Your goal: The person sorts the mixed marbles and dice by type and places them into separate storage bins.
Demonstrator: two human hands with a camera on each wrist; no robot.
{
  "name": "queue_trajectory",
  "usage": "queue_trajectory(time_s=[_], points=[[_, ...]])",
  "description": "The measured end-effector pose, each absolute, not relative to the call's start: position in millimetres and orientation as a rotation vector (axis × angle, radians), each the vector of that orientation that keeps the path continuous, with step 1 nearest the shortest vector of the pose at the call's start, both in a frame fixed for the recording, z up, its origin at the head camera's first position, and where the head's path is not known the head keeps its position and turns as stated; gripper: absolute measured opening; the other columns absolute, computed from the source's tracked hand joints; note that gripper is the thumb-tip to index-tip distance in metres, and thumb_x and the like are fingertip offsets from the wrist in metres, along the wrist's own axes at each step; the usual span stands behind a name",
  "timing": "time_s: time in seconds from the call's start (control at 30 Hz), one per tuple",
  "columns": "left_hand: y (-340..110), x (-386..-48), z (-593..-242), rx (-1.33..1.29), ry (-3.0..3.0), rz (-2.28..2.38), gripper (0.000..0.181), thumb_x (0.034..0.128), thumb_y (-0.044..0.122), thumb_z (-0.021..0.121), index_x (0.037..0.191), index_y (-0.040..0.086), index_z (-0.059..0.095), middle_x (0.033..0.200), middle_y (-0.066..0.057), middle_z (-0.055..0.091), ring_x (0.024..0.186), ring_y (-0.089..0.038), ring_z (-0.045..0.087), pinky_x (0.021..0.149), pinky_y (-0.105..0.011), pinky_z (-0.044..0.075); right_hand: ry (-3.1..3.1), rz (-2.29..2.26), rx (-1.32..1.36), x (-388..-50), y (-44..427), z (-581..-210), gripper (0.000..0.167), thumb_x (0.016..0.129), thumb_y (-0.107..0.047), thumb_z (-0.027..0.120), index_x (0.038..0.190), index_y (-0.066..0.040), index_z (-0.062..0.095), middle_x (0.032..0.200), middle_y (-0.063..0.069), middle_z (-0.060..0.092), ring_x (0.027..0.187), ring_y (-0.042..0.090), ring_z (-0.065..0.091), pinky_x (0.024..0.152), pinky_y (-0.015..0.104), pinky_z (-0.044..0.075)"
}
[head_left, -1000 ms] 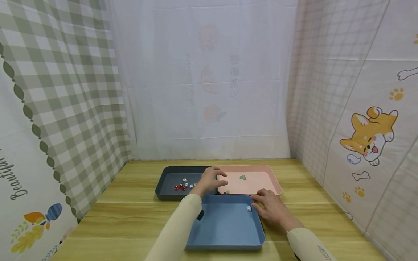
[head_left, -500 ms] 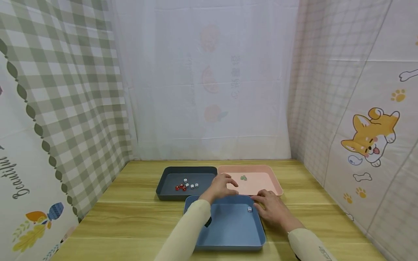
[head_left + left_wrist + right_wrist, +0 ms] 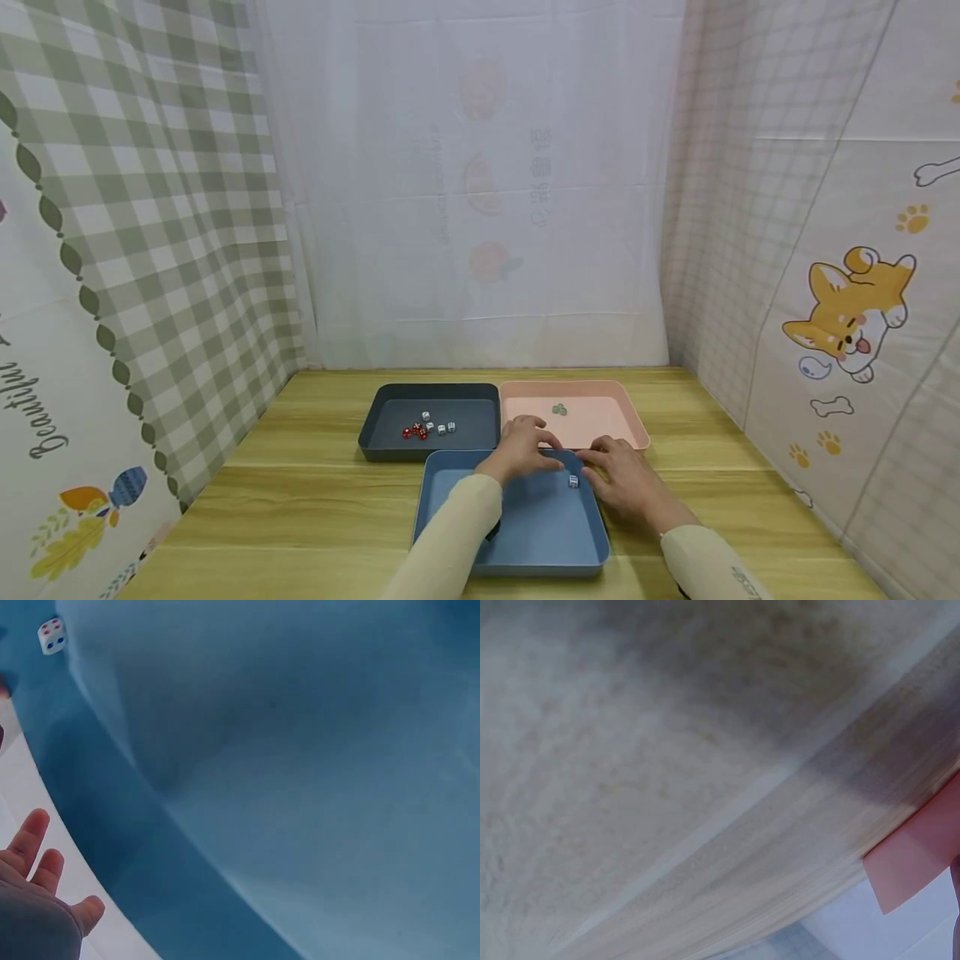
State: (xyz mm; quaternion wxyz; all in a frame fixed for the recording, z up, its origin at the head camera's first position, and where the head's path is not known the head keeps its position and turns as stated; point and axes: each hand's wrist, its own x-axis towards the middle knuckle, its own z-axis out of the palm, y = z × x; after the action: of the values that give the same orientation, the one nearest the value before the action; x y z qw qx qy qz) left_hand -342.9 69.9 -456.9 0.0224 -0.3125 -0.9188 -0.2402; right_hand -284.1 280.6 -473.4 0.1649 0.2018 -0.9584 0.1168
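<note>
My left hand [image 3: 525, 447] hovers over the far part of the blue tray [image 3: 547, 533], its thumb and fingers spread and nothing visible between them. Just right of its fingertips, a white die [image 3: 573, 481] lies near the tray's right wall. The left wrist view shows this die [image 3: 52, 636] with red and blue pips, apart from the fingers [image 3: 46, 870]. At the tray's far right corner my right hand [image 3: 626, 479] rests against the rim with its fingers loosely bent. The right wrist view barely shows that hand.
A dark tray [image 3: 386, 454] behind on the left holds several red dice [image 3: 417, 431] and white dice [image 3: 441, 429]. Beside it, a pink tray [image 3: 633, 417] holds small green pieces [image 3: 559, 409]. Wooden tabletop [image 3: 300, 500] surrounds the trays; curtains [image 3: 480, 208] enclose it.
My left hand has moved right and nearer, from above the dark and pink trays' shared edge to over the blue tray by the die. The right hand has stayed put.
</note>
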Motion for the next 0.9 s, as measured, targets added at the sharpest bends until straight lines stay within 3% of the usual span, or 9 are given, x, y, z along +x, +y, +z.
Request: queue_trajectory(time_s=[0.33, 0.9], points=[[82, -340, -471, -0.95, -2.881, -0.579, 0.017, 0.0814, 0.04, 0.082, 0.096, 0.032, 0.078, 0.14, -0.005, 0.051, 0.137, -0.023, 0.035, 0.114, -0.057, 0.019, -2.731, 0.33, 0.583, -286, 282, -474, 0.028, 0.092, -0.021, 0.069, 0.119, -0.013, 0.073, 0.107, 0.004, 0.059, 0.097, 0.027, 0.056, 0.086, 0.048, 0.05], [95, -330, -468, -0.941, -2.893, -0.292, 0.016, 0.0809, 0.049, 0.079, 0.091, 0.036, 0.078, 0.14, -0.002, 0.053, 0.137, -0.024, 0.037, 0.112, -0.058, 0.025, -2.701, 0.333, 0.614, -286, 283, -476, 0.029, 0.092, -0.021, 0.068, 0.119, -0.012, 0.073, 0.108, 0.006, 0.059, 0.098, 0.029, 0.057, 0.087, 0.05, 0.05]])
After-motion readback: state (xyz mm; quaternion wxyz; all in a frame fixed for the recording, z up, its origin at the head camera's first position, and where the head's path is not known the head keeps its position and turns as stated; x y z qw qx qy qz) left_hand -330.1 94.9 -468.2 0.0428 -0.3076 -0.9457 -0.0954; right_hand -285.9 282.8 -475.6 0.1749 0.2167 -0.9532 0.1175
